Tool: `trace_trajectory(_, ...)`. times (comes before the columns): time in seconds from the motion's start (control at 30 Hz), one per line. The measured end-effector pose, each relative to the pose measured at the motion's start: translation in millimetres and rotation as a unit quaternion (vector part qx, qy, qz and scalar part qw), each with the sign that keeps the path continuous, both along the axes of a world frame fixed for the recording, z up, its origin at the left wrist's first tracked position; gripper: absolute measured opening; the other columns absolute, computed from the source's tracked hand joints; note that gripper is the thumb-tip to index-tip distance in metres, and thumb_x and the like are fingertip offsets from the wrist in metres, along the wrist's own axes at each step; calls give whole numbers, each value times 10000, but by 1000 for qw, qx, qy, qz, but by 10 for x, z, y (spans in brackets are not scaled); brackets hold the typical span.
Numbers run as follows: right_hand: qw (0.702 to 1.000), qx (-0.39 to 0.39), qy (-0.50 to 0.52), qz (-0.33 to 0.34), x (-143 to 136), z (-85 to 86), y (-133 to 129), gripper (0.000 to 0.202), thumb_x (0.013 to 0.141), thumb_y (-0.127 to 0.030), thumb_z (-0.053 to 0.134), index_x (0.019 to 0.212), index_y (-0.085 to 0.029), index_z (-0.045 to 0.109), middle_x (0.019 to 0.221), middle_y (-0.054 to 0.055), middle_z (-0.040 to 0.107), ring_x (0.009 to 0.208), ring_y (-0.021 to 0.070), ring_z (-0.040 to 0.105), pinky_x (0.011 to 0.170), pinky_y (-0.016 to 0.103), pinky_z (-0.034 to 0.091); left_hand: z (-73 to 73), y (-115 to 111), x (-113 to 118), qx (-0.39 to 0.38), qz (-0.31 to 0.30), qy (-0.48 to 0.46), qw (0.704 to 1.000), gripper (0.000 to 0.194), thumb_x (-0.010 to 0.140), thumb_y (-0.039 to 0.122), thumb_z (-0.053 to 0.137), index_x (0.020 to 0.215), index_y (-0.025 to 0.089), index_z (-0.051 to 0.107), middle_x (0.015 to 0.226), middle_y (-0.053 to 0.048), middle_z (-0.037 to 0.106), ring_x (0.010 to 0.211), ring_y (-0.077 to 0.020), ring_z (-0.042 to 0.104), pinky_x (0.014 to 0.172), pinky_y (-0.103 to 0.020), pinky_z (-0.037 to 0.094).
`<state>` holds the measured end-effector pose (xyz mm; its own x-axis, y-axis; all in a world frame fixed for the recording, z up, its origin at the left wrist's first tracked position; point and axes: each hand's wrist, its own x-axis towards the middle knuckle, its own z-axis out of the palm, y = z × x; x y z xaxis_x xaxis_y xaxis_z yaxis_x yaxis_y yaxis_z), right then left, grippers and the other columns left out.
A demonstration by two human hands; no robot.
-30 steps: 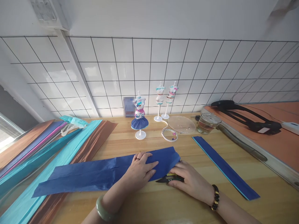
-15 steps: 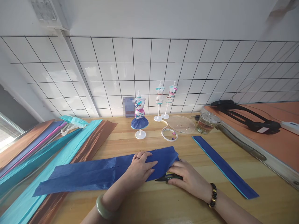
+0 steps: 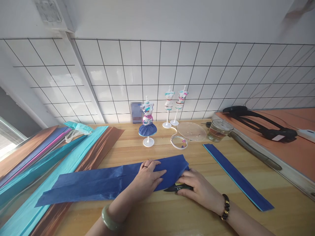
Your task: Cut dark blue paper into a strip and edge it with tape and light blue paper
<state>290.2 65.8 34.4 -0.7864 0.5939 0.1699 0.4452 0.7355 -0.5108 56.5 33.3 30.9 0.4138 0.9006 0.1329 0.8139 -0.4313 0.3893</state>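
A long strip of dark blue fabric or crepe paper (image 3: 98, 182) lies across the wooden table. My left hand (image 3: 149, 175) rests flat on its right half, fingers spread, pressing it down. At the strip's right end, which is lifted and folded over, my right hand (image 3: 197, 185) is closed around a black knife (image 3: 176, 187) with a yellow patch. The knife's dark pointed tip faces left, along the near edge of the strip. My right fingertips are partly hidden behind the fold.
To the right lies a narrow blue strip (image 3: 236, 175) with a light-blue edge. Behind stand a small dress form (image 3: 148, 119) in a blue skirt, two other forms (image 3: 169, 101), a clear plate (image 3: 192, 131) and a glass jar (image 3: 220, 130). Coloured sheets (image 3: 49, 183) lie at left.
Both hands, the knife and the blue strip keep almost the same places. The whole view has shifted very slightly.
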Motion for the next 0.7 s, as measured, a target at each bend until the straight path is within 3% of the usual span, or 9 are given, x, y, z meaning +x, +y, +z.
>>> trace_trajectory(0.27,1000,-7,-10,-18,-40,-13,-50,246,845,-430,538,987,-257,639,941,32,630,873,199,551,769,313,408,0,1,-2,2,-5,-5,1000,354,858,227,478,1187,346,530,1265,-49,432,1171,-230,367,983,-455,309)
trace_trajectory(0.7,1000,5,-8,-13,-87,-24,-61,224,856,-402,533,991,-255,634,1010,35,628,938,210,533,823,331,396,55,-10,21,-14,4,4,1000,353,853,227,486,1181,348,538,1268,-43,440,1165,-250,376,971,-475,321)
